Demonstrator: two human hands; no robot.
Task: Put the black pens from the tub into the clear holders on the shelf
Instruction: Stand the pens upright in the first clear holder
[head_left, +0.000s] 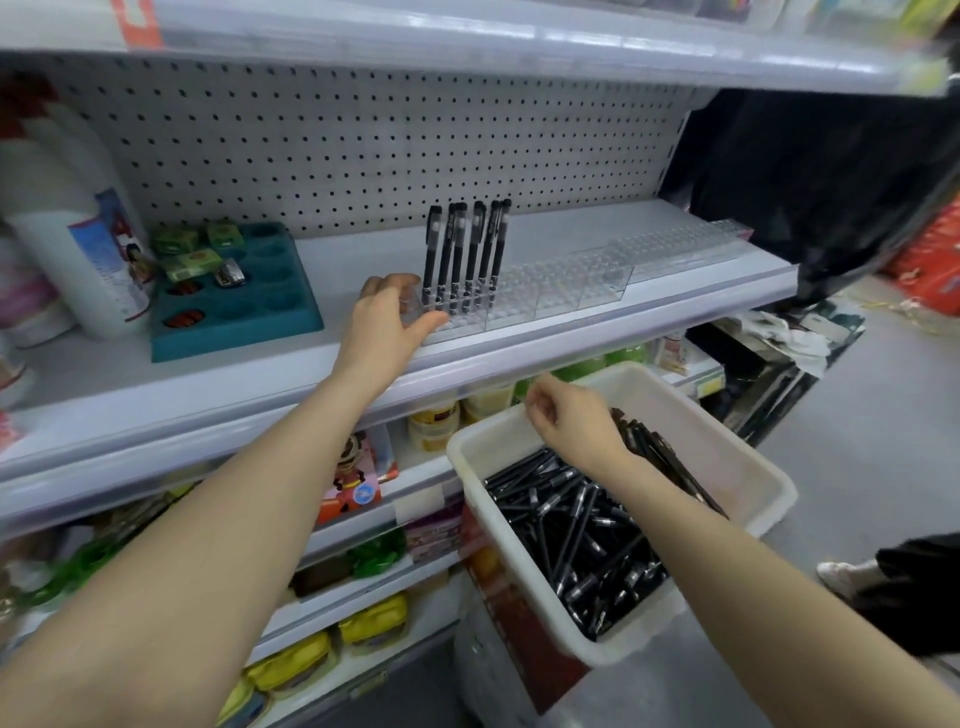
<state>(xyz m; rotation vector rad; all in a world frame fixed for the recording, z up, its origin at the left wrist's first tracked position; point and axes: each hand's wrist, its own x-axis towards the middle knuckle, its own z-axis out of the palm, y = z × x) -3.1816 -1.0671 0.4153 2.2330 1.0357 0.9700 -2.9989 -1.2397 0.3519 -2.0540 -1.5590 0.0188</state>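
Fig.: L hand (387, 317) grips clear holder (545, 296) at 9 o'clock end. R hand (571, 421) curls round pen bundle (654, 452) over tub (737, 467). Feed singly, upright, into free holes 3 o'clock of standing pens (467, 249).

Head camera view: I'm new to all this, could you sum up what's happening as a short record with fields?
Left hand: holds the left end of the clear holder on the shelf
Right hand: fingers curled, above the white tub; grip unclear
Standing pens: a few, upright, at the holder's left end
Loose pens: many, lying in the tub
Other holder slots: empty
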